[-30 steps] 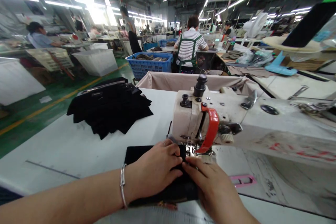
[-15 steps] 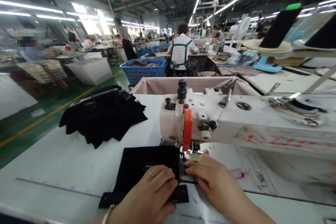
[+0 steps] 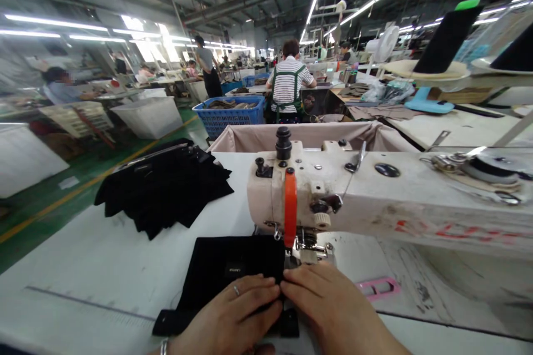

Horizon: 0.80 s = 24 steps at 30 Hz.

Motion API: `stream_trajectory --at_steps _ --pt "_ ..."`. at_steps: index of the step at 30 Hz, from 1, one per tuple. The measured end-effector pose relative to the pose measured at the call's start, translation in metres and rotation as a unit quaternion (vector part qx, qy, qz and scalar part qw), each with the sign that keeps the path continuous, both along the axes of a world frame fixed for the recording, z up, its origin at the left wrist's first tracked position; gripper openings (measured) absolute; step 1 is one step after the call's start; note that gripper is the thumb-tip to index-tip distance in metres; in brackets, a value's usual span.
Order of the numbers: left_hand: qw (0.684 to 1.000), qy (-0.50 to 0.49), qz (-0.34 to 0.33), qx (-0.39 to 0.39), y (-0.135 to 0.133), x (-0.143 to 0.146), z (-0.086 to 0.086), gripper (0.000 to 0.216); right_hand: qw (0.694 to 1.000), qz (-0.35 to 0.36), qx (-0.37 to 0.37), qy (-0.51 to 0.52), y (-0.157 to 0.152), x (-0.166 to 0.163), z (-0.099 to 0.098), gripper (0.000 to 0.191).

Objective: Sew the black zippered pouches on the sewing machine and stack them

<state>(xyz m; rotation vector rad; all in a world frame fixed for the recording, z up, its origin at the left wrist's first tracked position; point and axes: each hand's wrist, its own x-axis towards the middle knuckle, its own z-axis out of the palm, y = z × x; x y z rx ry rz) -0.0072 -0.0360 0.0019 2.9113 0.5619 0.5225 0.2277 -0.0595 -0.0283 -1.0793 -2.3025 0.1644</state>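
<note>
A black fabric piece [image 3: 225,272] with a small label lies on the white table under the needle of a cream sewing machine [image 3: 353,194] with an orange guard [image 3: 290,209]. My left hand [image 3: 233,319], a ring on one finger, lies flat on the fabric with its fingers pressed down. My right hand [image 3: 328,308] rests beside it, fingertips touching the fabric edge just in front of the presser foot [image 3: 306,249]. Both hands press the cloth; neither grips it.
A pile of black fabric pieces [image 3: 162,186] sits on the table at left. A pink clip-like item [image 3: 377,287] lies right of my hands. Thread cones [image 3: 445,39] stand at right. Other workers, a blue basket [image 3: 229,111] and a white bin [image 3: 145,115] are behind.
My view has shifted from the machine's left to squarely in front of it. My left hand slid back toward me, uncovering the fabric. My right hand moved closer to my left.
</note>
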Motion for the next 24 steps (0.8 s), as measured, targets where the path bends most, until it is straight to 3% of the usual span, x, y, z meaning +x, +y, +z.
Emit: stream_trajectory --at_steps 3,7,12,18,24 --pt "0.999 -0.036 -0.001 -0.019 0.009 0.002 -0.001 0.029 0.998 -0.021 0.061 0.003 0.002 -0.001 -0.006 0.025" --pt "0.996 -0.08 -0.001 -0.05 0.024 0.009 0.0 0.028 0.997 -0.033 0.074 -0.002 0.005 -0.001 -0.003 0.031" --pt "0.991 -0.107 -0.016 -0.074 0.045 0.014 -0.009 0.027 0.997 -0.056 0.033 -0.03 0.007 0.0 0.0 0.047" --pt "0.992 -0.063 -0.024 -0.105 0.073 0.018 -0.011 0.029 0.993 -0.088 -0.045 -0.065 0.009 0.0 -0.009 0.05" --pt "0.998 -0.015 -0.016 -0.059 0.076 0.02 -0.008 0.029 0.992 -0.103 -0.051 -0.055 0.007 -0.002 -0.009 0.05"
